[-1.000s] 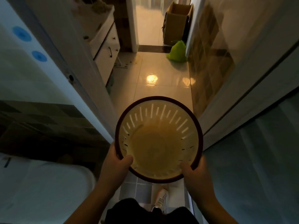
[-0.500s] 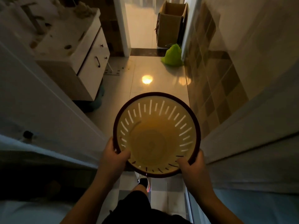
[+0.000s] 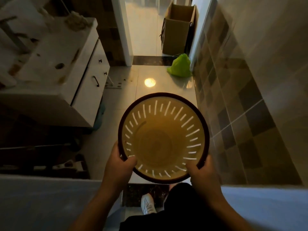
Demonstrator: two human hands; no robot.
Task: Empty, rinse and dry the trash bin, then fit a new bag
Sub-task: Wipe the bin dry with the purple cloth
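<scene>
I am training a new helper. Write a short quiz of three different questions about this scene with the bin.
1. True or false: a bag is already fitted in the trash bin.
2. Which hands hold the bin's rim? A) left only B) right only C) both
3. Fill in: the green bag lies on the floor in front of a cardboard ____.

Key
1. False; the inside is bare.
2. C; left hand and right hand each keep a grip on the rim.
3. box.

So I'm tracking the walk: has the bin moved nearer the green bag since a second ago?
Yes. The bin has moved forward, toward the green bag.
</scene>
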